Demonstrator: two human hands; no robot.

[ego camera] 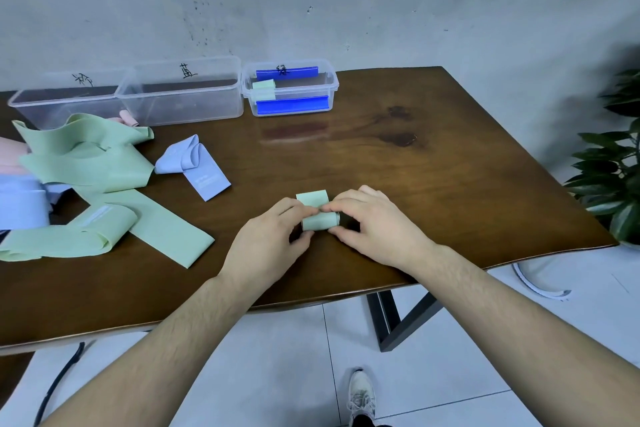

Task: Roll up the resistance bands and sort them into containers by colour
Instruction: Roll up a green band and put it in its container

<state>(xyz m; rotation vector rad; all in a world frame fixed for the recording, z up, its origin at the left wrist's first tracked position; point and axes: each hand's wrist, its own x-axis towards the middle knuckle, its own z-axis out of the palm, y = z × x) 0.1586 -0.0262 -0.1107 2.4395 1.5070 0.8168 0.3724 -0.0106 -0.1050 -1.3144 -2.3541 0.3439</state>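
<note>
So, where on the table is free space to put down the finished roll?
Bare wood lies between the blue-clipped container, the hands and the table's right edge. The left side is crowded with loose green bands, a blue band and two clear containers.

Three containers stand in a row at the table's (pixel 433 156) far edge, around eleven to twelve o'clock: the left container (pixel 65 104), the middle container (pixel 183 94) touching it, and the right container (pixel 291 90) with rolled bands (pixel 264 88) in it. Loose bands (pixel 93 163) lie heaped at nine o'clock. At the near edge, both hands meet on a half-rolled band (pixel 317 215): left hand (pixel 270 246) at seven o'clock of it, right hand (pixel 377 229) at four. A plant (pixel 613 170) stands off the table at three o'clock.
</note>
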